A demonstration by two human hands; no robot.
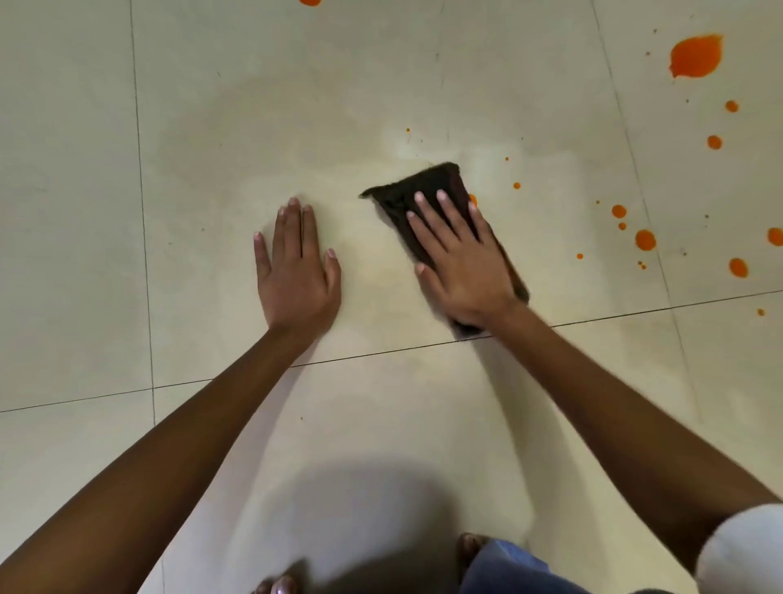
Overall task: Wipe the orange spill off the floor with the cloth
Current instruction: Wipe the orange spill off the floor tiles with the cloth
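A dark brown cloth (428, 186) lies flat on the pale tiled floor, and my right hand (457, 258) presses down on it with fingers spread. My left hand (298, 263) rests flat on the bare tile to the left of the cloth, holding nothing. A large orange blot (695, 56) sits at the far right. Several smaller orange drops (645, 240) are scattered right of the cloth, and one drop (473, 199) touches the cloth's right edge. The tile around and behind the cloth shows a faint wet sheen.
Dark grout lines (381, 351) cross the floor below both hands and run along the left side. Another orange spot (310, 2) shows at the top edge. My bare toes (279, 585) and a blue-clad knee (508, 568) appear at the bottom.
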